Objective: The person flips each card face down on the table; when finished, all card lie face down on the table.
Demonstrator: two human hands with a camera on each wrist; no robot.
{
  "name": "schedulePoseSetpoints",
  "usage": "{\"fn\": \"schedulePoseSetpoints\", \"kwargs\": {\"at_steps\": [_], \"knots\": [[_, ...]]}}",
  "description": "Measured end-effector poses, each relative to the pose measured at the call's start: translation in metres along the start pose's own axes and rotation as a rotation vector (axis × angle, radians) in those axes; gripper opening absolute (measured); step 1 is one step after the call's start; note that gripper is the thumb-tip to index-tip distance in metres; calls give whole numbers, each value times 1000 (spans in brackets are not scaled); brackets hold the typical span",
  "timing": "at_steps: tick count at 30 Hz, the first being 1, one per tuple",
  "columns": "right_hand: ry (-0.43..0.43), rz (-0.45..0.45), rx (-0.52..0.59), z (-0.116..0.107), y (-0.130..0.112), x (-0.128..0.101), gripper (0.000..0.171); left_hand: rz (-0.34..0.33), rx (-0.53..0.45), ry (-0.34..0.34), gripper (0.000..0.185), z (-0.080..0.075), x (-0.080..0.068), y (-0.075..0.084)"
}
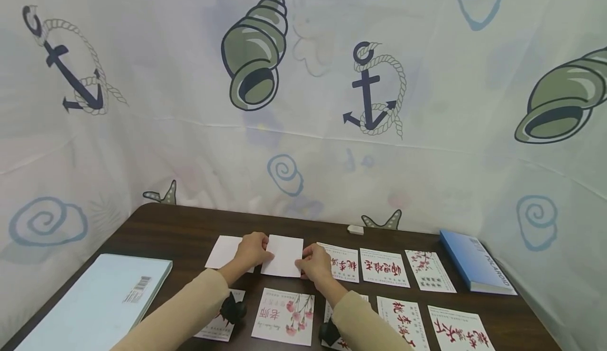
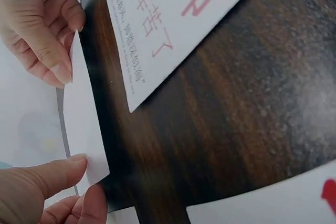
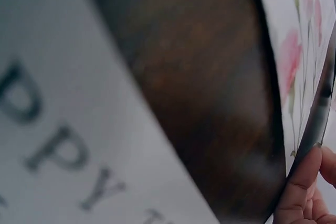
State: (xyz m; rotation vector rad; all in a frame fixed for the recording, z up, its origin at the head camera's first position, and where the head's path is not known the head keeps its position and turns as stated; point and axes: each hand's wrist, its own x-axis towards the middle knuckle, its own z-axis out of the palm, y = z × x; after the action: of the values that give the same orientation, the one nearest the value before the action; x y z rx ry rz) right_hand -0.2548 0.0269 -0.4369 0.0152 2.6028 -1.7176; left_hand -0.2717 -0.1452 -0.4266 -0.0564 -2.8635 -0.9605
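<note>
Both hands hold a plain white card (image 1: 284, 256) by its opposite side edges, above the dark table (image 1: 199, 224). My left hand (image 1: 253, 251) pinches its left edge, partly covering another white card (image 1: 222, 250). Its right edge is pinched by my right hand (image 1: 316, 264), close to a card with red characters (image 1: 345, 263). In the left wrist view the held card (image 2: 86, 124) is seen at a slant, with fingers at both ends. Fingers (image 3: 299, 195) appear at the lower right of the right wrist view, beside a surface with pink flowers (image 3: 290, 59).
A card with pink flowers (image 1: 283, 317) lies in front, among several printed cards in two rows, some hidden by the forearms. A light blue book (image 1: 95, 301) lies at left, a blue box-like book (image 1: 476, 261) at right. A small white object (image 1: 355, 230) sits at the back edge.
</note>
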Motion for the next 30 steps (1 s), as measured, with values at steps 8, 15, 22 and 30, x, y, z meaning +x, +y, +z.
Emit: {"fn": "schedulePoseSetpoints", "kwargs": {"at_steps": [8, 15, 22, 30], "knots": [[23, -22, -88, 3, 1, -1, 22, -28, -13, -3, 31, 2, -2, -4], [49, -27, -142, 4, 0, -2, 23, -41, -26, -1, 33, 7, -2, -6], [61, -24, -175, 3, -1, 0, 23, -46, -35, 0, 31, 9, -2, -6], [87, -43, -258, 4, -2, 0, 25, -55, -32, -4, 32, 8, -3, -8]]}}
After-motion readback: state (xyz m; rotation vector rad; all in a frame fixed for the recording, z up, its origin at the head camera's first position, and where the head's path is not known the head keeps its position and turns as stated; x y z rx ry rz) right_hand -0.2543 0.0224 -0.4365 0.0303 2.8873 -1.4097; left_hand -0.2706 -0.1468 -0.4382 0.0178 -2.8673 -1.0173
